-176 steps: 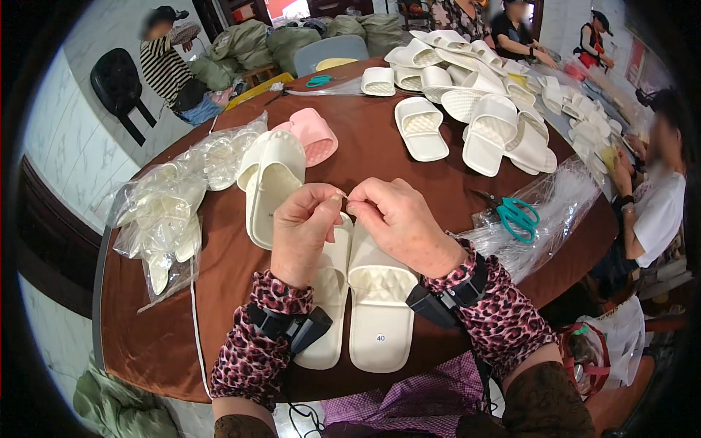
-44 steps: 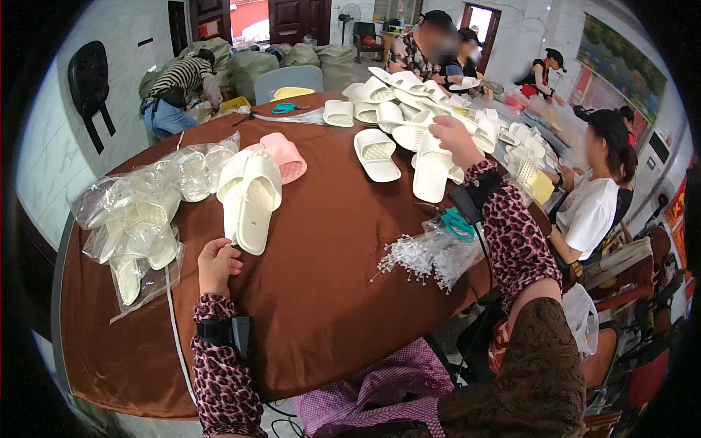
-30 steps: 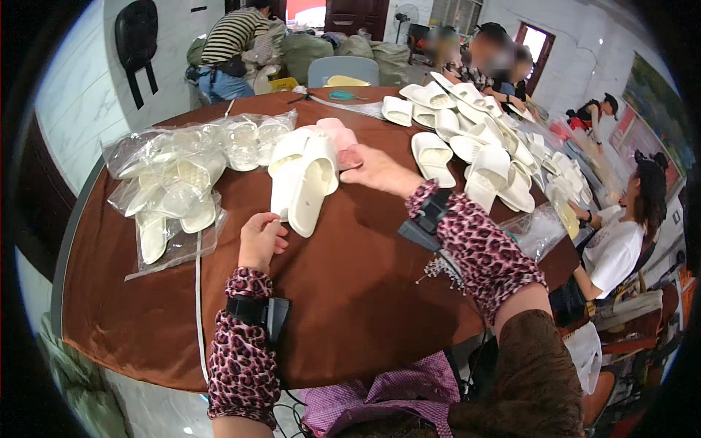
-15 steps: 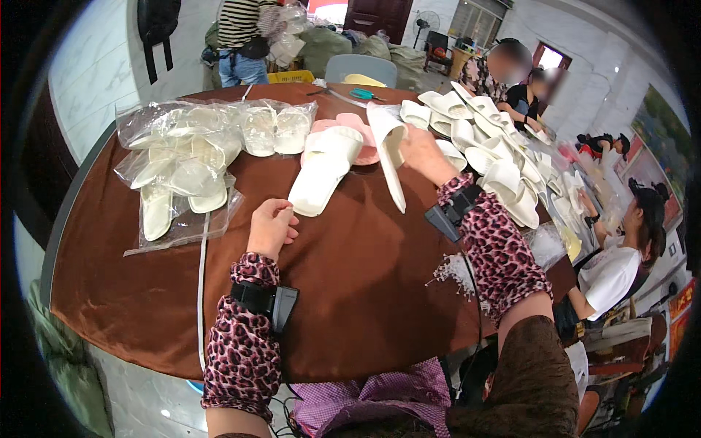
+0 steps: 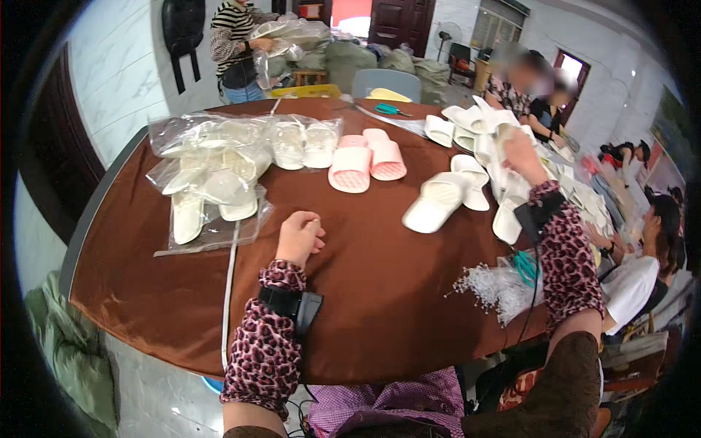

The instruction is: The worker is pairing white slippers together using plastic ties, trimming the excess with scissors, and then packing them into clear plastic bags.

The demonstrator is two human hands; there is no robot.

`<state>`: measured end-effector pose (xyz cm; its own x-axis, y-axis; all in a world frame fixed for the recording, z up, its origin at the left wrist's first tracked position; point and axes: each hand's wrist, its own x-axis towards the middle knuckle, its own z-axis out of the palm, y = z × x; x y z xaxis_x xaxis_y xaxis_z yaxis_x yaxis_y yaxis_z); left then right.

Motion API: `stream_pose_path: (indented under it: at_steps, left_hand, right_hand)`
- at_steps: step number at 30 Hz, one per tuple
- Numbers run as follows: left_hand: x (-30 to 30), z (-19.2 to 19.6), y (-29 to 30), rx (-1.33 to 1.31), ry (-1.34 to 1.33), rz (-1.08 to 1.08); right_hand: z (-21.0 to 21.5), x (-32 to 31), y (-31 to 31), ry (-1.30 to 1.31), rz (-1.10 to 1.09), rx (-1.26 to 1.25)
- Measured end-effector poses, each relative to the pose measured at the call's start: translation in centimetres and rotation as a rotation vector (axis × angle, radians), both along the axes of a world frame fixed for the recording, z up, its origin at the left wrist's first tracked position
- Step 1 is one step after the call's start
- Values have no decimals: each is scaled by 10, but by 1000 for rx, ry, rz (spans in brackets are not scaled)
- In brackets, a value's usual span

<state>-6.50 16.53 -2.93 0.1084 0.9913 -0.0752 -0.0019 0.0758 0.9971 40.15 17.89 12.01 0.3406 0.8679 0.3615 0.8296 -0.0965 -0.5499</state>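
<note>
- In the head view, the left hand (image 5: 299, 237) is hovering above the brown tablecloth (image 5: 372, 306), its fingers curling loosely inward with nothing visible in them; whether thumb and fingertips are meeting, I cannot tell.
- The right hand (image 5: 522, 155) is hanging over the heap of white slide slippers (image 5: 504, 219) at the table's far right; it is blurring, so I cannot tell whether its fingers are closing on a slipper or standing apart.
- One white open-toe slide (image 5: 427, 212) is lying left of the heap, just beside its nearest slippers and well apart from the left hand.
- Pink slide slippers (image 5: 350, 171) are sitting between that single slide and the clear plastic bags (image 5: 212, 232) at the left, which are holding more white slippers.
- A bundle of white plastic loop fasteners (image 5: 482, 285) is spreading out near the right forearm, with teal-handled scissors (image 5: 526, 269) lying beside it.
- A second pair of teal-handled scissors (image 5: 392, 109) is lying by the far edge.
- Beyond the table, a person in a striped top (image 5: 232, 29) is handling clear plastic packaging (image 5: 292, 31).
- Both forearms are wearing leopard-print sleeves (image 5: 263, 350).
</note>
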Motion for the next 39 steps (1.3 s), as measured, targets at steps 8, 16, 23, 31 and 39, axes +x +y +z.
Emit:
stream_pose_path:
  at_steps: [8, 16, 23, 31, 39]
  left_hand:
    - [15, 7, 6, 33, 11, -49]
    - [11, 3, 7, -1, 34, -17]
    - [10, 2, 7, 11, 14, -26]
    - [9, 7, 2, 49, -57, -27]
    - [17, 20, -11, 111, -156, -136]
  right_hand:
    - [21, 137, -26, 64, -301, 260]
    - [-24, 49, -30, -169, -92, 248]
    - [14, -135, -90, 371, 628, 144]
    - [10, -222, -141, 352, 917, 288]
    - [28, -209, -139, 606, 864, 568]
